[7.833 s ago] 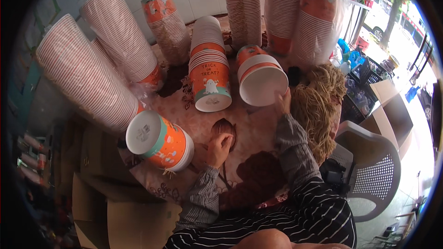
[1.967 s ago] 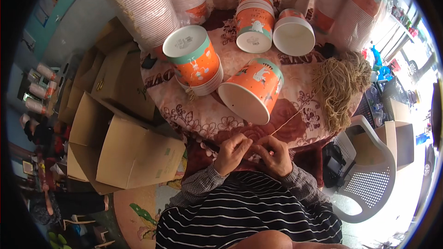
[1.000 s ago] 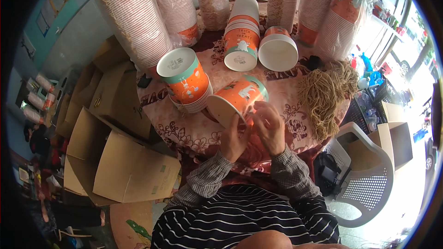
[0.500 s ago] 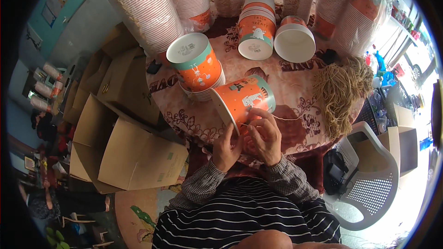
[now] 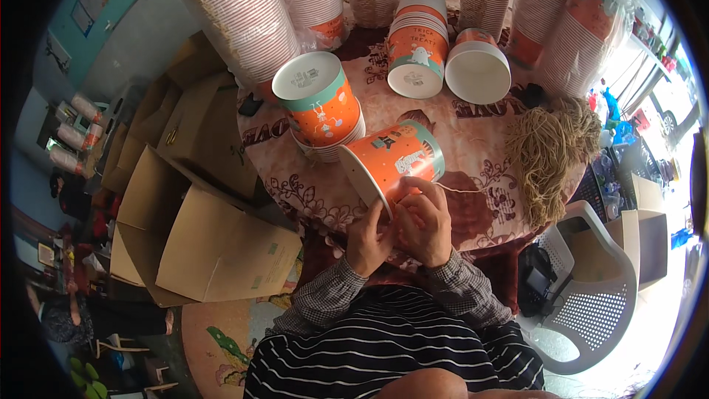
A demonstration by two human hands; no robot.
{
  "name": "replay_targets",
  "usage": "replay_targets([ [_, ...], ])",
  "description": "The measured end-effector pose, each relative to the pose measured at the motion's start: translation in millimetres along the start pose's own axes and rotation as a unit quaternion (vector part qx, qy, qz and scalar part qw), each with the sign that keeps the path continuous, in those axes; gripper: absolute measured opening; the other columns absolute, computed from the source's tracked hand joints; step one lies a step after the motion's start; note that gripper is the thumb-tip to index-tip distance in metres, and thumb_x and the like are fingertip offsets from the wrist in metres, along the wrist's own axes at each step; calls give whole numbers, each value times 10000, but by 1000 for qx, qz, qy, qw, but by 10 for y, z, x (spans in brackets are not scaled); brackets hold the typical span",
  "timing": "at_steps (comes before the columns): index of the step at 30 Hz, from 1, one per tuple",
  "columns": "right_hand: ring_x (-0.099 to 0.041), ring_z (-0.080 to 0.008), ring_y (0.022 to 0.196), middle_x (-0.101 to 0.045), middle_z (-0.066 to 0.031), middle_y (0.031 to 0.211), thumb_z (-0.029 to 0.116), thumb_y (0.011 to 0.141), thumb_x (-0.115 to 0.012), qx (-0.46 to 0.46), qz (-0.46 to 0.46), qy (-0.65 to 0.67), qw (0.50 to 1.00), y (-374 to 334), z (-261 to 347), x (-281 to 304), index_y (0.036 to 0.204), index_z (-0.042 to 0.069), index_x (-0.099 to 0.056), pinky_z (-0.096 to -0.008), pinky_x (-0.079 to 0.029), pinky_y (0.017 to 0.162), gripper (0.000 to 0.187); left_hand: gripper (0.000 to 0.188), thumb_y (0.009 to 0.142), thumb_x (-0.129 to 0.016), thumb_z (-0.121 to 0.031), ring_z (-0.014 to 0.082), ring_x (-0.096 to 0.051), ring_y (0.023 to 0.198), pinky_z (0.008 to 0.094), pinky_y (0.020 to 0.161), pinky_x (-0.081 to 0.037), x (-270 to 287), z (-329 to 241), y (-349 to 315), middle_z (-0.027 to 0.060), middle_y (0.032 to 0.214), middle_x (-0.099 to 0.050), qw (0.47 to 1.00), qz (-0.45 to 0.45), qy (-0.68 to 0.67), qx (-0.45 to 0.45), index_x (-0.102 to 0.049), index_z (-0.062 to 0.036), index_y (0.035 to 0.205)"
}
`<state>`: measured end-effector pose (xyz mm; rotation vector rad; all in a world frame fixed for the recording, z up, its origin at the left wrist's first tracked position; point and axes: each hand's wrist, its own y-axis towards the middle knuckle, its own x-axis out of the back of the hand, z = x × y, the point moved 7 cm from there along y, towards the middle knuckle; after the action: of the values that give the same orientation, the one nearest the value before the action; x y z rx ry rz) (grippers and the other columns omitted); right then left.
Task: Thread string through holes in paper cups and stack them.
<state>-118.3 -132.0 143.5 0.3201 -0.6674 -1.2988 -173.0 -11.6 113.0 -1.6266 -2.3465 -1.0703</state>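
An orange paper bucket [image 5: 390,164] with a green base band lies tilted on the table, its open end toward the lower left. My left hand [image 5: 367,245] grips its near rim, thumb and fingers closed there. Against the bucket's side just by that rim, my right hand [image 5: 427,230] pinches a thin beige cord [image 5: 464,191], whose tail runs right across the cloth. The fingertips of both hands nearly meet, and they hide the cord's other end. Farther right a tangled bundle of beige cords [image 5: 552,159] hangs partly over the table's edge.
Upside-down nested buckets [image 5: 317,107] stand just left of the held one. Another nested stack [image 5: 417,52] and a white-mouthed bucket [image 5: 478,74] lie behind. Tall plastic-wrapped stacks [image 5: 233,18] line the back. Open cardboard boxes [image 5: 221,244] are at left, a grey chair [image 5: 591,310] at right.
My right hand has moved slightly left and down, closer to my left fingers at the rim. The view has shifted a little; the bucket keeps about the same tilt.
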Motion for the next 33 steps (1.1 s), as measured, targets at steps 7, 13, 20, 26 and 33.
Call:
replay_targets([
  [7,-563,-314,948,-594,-109,1081,0,701,-689,72,-13,-97,993,26,164,29,843,39,-591,-393,-482,801,177,397,811,-629,-16,237,-670,834,311,684,-539,-41,83,18,137,891,-651,994,41,-100,22,-537,-13,1197],
  [13,-572,-320,941,-602,-106,1063,-2,697,-687,73,-15,-101,992,10,144,47,847,37,-591,-398,-482,805,182,193,916,-543,-47,111,-594,883,247,695,-507,-71,249,-69,45,875,-632,961,20,-262,84,-590,12,1094],
  [20,-575,-327,937,-600,-126,1059,-13,709,-666,77,-13,-118,990,-4,155,14,857,27,-591,-406,-480,813,171,156,947,-509,-47,81,-592,793,222,686,-500,-137,367,15,20,844,-630,927,28,-318,198,-610,36,1032],
  [26,-562,-336,1008,-575,-168,1160,-11,734,-673,70,20,-104,992,-68,161,49,943,7,-573,-400,-466,858,232,98,913,-560,-41,63,-594,735,241,629,-496,-79,247,87,46,797,-644,965,18,-227,129,-603,32,962],
  [33,-561,-358,1070,-555,-182,1227,19,735,-677,53,40,-139,988,-168,147,22,991,24,-591,-417,-480,889,270,76,863,-570,-25,247,-632,744,312,643,-498,127,-24,113,133,827,-615,993,-15,-115,38,-586,-2,933],
])
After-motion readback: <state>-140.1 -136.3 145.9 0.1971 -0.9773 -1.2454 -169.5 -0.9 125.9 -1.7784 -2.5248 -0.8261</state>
